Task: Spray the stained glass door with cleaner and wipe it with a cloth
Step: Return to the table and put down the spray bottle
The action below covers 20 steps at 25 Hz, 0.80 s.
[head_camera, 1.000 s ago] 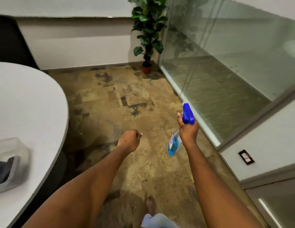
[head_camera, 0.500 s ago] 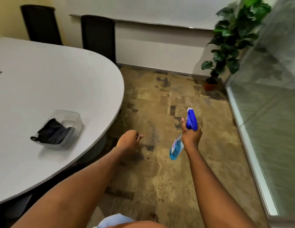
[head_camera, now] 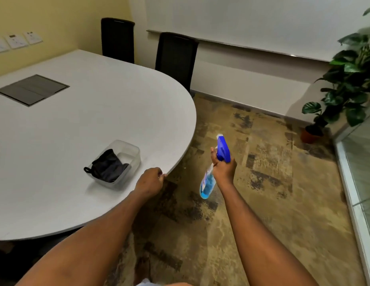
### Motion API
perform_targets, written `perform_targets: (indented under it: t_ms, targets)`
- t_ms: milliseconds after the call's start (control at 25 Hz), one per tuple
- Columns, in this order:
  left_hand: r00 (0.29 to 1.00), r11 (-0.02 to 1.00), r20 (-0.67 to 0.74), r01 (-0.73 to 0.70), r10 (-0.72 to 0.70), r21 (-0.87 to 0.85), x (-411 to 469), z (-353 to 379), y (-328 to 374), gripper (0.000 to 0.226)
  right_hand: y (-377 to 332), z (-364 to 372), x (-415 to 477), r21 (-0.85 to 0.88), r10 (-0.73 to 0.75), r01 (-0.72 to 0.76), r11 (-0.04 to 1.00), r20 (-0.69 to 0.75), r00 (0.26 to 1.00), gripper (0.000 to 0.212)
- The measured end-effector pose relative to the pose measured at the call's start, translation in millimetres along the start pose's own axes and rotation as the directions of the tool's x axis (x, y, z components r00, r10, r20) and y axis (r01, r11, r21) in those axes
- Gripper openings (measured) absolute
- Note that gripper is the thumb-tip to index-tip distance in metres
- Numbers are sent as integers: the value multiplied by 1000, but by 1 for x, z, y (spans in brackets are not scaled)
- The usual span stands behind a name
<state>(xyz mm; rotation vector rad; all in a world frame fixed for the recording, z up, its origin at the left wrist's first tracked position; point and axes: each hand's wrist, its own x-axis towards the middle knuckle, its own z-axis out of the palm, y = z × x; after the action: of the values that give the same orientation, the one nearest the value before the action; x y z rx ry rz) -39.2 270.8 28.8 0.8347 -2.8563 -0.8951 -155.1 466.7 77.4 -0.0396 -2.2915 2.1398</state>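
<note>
While the right hand [head_camera: 224, 169] is raised over the patterned floor [head_camera: 262, 182], its fingers [head_camera: 213, 154] are wrapped around the neck of the spray bottle [head_camera: 213, 168], just under the trigger head. Bottle: solid blue trigger head pointing up and away, clear body with a label, blue liquid pooled at the lower end. Body hangs tilted, bottom end lower and toward the wearer, left of the right wrist. Bottle clear of the counter [head_camera: 76, 131], off its rounded edge.

Left hand [head_camera: 151, 182]: loosely curled into a fist, holding nothing, hovering at the near rim of the counter. Whether it touches the rim cannot be told.

Cloth [head_camera: 108, 169]: dark, crumpled, lying in a clear plastic container [head_camera: 131, 154] on the counter, one loop or corner draped over the container's left wall. Container sits near the left hand, to its left and slightly beyond; not touching.

Glass door [head_camera: 361, 172]: only a strip visible at the right edge, with its pale bottom frame; well apart from both hands. Stains not discernible from this angle. Potted plant [head_camera: 345, 79] stands beside it in the corner.
</note>
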Motion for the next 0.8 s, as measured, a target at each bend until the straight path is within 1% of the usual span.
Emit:
perform_targets:
  t_ms: [160,280,400,440,520,600,680,800]
  targets:
    - [999,1000,-19,29,-29,-1,40,-30,-36,30,-8,61,9,63,13,-15,998,29,999,15]
    - [997,997,-42,55,-57,-45,66,-52,-63,31,-12,103,16,41,-21,19,999,36,999,22]
    - [993,993,-71,94,-99,-71,91,-76,-99,32,-12,145,21,54,-39,37,998,38,998,14]
    - [988,991,-90,121,-127,-64,98,-84,-111,31,-11,159,22,58,-42,40,998,42,998,14]
    - [979,986,-115,167,-166,0,110,-99,-139,29,-7,183,21,67,-41,37,997,56,998,20]
    - [967,970,-108,237,-231,50,117,-111,-164,28,-3,204,20,70,-29,24,997,76,997,21]
    - [953,952,-76,298,-293,66,121,-119,-185,33,3,224,17,73,-28,21,997,101,994,19]
    - [952,951,-23,306,-305,39,128,-123,-203,39,9,246,14,70,-21,13,997,120,992,19]
